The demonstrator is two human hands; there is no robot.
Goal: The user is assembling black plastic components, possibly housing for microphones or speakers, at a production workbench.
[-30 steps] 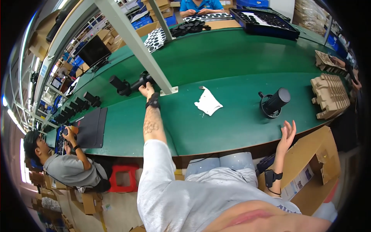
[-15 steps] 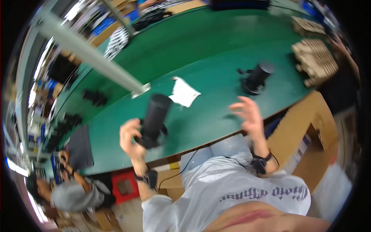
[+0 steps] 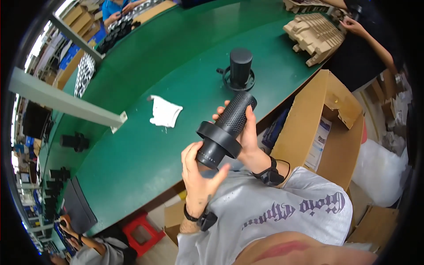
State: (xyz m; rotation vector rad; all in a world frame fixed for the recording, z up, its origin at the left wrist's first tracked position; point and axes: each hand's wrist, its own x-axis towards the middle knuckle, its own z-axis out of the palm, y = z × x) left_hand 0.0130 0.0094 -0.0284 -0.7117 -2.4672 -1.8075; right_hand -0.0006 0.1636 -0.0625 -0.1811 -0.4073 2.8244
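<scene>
A black microphone with a perforated grille and a wide ring near its lower end is held tilted in front of my body. My right hand is closed round its grille, thumb on the near side and fingertips showing behind. At the lower end, my left hand curls its fingers against the base, with the thumb near the base's bottom edge. Just beyond, a second black microphone stands upright in a ring mount on the green table. A crumpled white cloth or paper lies left of it.
Moulded brown pulp trays sit at the far right, by a person's arm. An open cardboard box stands right of me. A metal post rises at the left. More black devices and a red stool are farther left.
My left hand has brought the microphone across to the right, and my right hand, earlier open and empty, now grips its grille. The view has shifted to the right.
</scene>
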